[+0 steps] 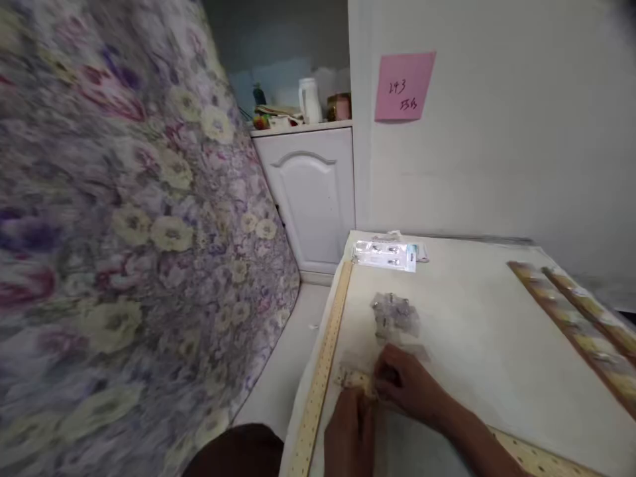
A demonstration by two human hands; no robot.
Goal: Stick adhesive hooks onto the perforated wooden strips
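My left hand (pixel 350 424) is closed, its fingertips at the lower edge of a small yellowish piece (pixel 362 380) with dark marks, close to the table's front. From the right, my right hand (pixel 408 384) reaches in with thumb and forefinger pinched together beside that piece. What the right fingertips hold is too small and blurred to make out. Clear plastic bags (pixel 355 361) lie just behind the fingers. Farther back on the table rests a pile of small clear packets (pixel 395 315) with tiny metallic bits inside.
The white table (pixel 467 318) has a perforated wooden strip (pixel 322 364) along its left edge and another strip (pixel 527 454) at front right. Clear packages (pixel 385 255) lie at the back. Brown strips (pixel 571 324) holding packets lie right. Floral curtain (pixel 149 232) hangs left.
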